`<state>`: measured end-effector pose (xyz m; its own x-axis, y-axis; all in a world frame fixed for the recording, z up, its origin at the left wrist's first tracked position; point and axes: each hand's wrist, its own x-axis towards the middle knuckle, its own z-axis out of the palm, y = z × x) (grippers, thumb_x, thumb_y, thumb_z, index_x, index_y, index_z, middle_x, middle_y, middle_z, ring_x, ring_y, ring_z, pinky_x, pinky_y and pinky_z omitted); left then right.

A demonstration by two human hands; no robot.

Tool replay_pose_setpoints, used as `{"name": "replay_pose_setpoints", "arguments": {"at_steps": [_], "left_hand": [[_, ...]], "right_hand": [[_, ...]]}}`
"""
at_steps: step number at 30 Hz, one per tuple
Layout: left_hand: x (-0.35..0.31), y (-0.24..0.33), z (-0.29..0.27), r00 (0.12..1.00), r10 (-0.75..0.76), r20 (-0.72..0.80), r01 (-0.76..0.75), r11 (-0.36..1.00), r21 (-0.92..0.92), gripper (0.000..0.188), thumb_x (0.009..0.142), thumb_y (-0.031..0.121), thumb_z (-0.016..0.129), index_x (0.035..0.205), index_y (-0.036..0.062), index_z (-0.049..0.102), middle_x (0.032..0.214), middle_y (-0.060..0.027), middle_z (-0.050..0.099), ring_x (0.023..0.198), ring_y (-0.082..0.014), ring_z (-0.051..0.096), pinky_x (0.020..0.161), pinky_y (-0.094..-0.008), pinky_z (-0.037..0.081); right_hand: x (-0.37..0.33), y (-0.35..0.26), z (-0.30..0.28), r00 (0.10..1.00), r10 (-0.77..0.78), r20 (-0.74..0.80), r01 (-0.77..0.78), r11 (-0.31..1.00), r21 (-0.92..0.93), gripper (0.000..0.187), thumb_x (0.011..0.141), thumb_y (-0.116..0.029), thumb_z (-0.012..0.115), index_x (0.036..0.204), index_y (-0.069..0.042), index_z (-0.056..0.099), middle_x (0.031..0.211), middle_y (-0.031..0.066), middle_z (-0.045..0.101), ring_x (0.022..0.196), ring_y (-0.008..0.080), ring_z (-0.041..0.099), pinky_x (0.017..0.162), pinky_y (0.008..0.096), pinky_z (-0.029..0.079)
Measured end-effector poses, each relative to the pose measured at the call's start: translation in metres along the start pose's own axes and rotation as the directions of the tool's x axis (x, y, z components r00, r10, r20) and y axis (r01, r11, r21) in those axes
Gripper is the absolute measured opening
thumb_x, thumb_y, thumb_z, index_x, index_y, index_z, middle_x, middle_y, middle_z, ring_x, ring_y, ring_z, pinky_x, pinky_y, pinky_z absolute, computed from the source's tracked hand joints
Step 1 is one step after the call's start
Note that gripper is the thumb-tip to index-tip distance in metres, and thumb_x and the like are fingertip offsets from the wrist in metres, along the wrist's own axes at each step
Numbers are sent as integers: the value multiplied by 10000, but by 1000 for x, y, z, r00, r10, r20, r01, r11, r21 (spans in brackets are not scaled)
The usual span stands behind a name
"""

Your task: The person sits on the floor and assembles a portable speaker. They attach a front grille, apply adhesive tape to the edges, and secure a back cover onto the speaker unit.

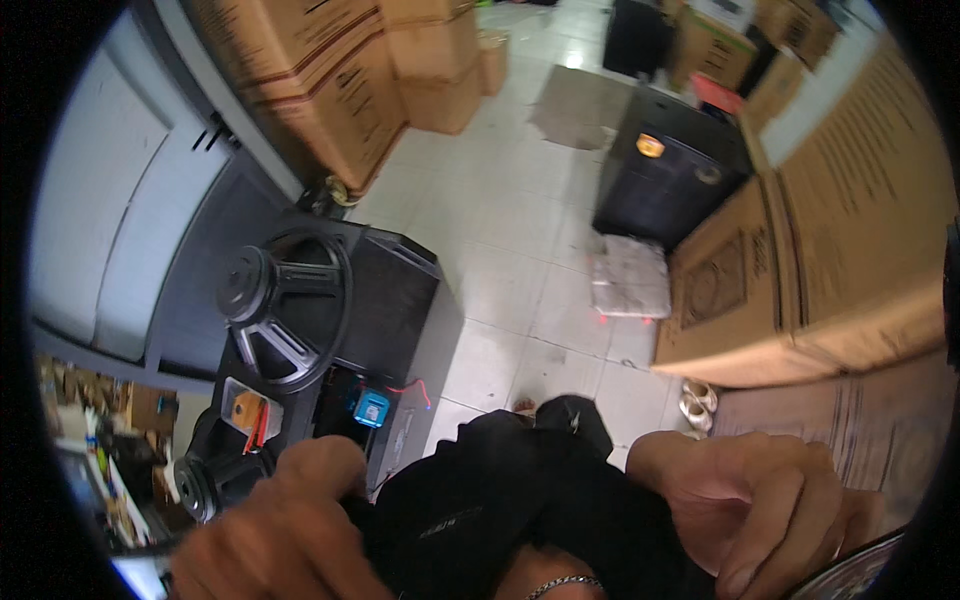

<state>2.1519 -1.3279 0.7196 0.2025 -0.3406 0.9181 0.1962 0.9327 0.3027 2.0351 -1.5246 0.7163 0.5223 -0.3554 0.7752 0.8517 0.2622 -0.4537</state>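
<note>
Our right grip (770, 510) is showing fingers bent inward, thumb near their tips; whether it is holding something, we cannot tell. Our left grip (275, 525) is appearing folded but blurred, so its opening and content we cannot tell. Between them, our black clothing (500, 490) is hanging, looking soft. Beside the right fingers, a dark curved rim (860, 566) is showing, too cut off for recognising. Beyond the left grip, a black speaker driver (276, 338) is lying on a black cabinet (385, 300), its round hub facing up. We are judging it heavy and stiff, and are preferring both grips on its outer ring, sparing any fragile cone. Near it, a clear tray (230, 402) is carrying an orange-red tool (259, 428), probably light. Farther, cartons (355, 130) are standing on the tiled floor (500, 270).
</note>
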Motion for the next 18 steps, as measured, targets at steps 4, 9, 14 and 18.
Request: {"name": "replay_pose_setpoints", "arguments": {"at_steps": [4,9,14,18], "left_hand": [[4,18,-105,628,775,66,-372,225,901,232,885,157,622,668,102,560,475,49,493,368,-58,408,320,-199,326],[69,-33,-232,699,101,-708,615,421,667,416,951,380,516,770,33,655,659,-111,616,617,-194,623,601,-334,556],[80,-39,-368,847,199,-493,305,578,757,450,958,447,478,957,17,609,831,-143,608,740,-231,617,669,-350,535],[72,2,-441,832,323,-450,257,496,830,532,963,500,447,1107,4,573,968,-169,602,839,-260,612,723,-363,518]], "right_hand": [[112,131,-72,975,12,221,-69,966,251,191,842,-61,692,975,-76,555,711,57,646,645,152,630,660,233,520],[200,334,-179,947,-22,320,-151,849,507,183,847,-139,658,867,-33,511,606,-3,597,490,110,532,498,213,465],[282,533,-186,811,316,493,-552,693,464,269,946,-312,552,1029,-73,461,729,99,653,598,214,576,542,358,515],[259,723,-130,501,648,573,-853,483,200,295,934,-206,565,1143,-19,472,690,93,534,572,186,516,519,316,425]]}}
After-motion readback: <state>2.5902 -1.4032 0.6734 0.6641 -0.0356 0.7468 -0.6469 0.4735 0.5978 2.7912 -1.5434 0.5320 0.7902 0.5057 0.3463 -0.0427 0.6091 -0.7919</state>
